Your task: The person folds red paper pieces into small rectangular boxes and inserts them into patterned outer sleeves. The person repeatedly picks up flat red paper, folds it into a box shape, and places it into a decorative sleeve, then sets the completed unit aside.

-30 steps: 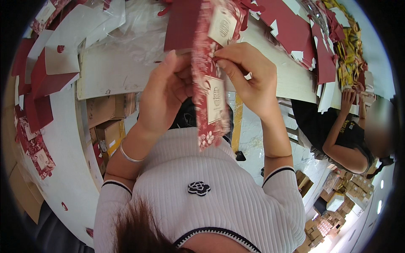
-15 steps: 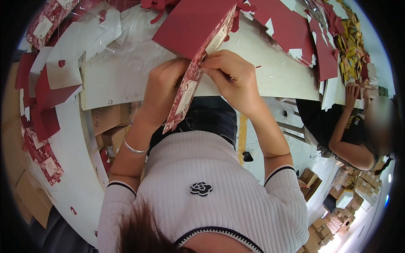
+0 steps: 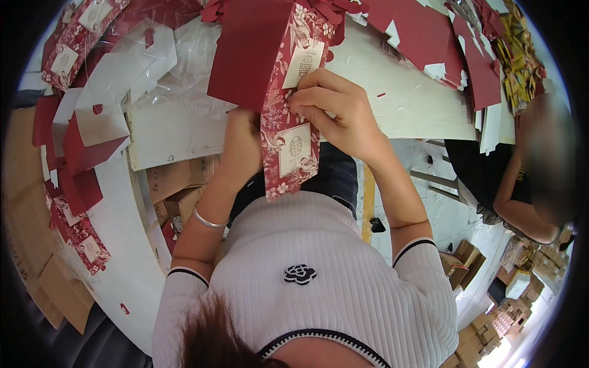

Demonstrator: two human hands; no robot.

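Observation:
A dark red cardboard box [image 3: 245, 55] with a long floral-printed panel [image 3: 304, 132] stands up in front of me, partly past the table's near edge. Two cream labels decorate that panel. Between the labels, my right hand [image 3: 337, 110] pinches at the panel's face, thumb and fingertips together; whatever is in the pinch is too small to make out. My left hand [image 3: 242, 138] reaches up behind the panel, under the plain red side. The box hides its fingers.
Flat red and white card pieces [image 3: 423, 43] lie on the white table [image 3: 411, 110] at far right. Folded red boxes [image 3: 92, 141] and clear plastic [image 3: 199, 73] are at left. Cartons [image 3: 184, 202] sit below the table. Another person [image 3: 527, 178] is at right, near yellow packets [image 3: 521, 52].
The box has turned so its printed panel faces me more fully, and its lower end has swung right. My left fingers have gone out of sight behind it. My right hand still pinches the panel.

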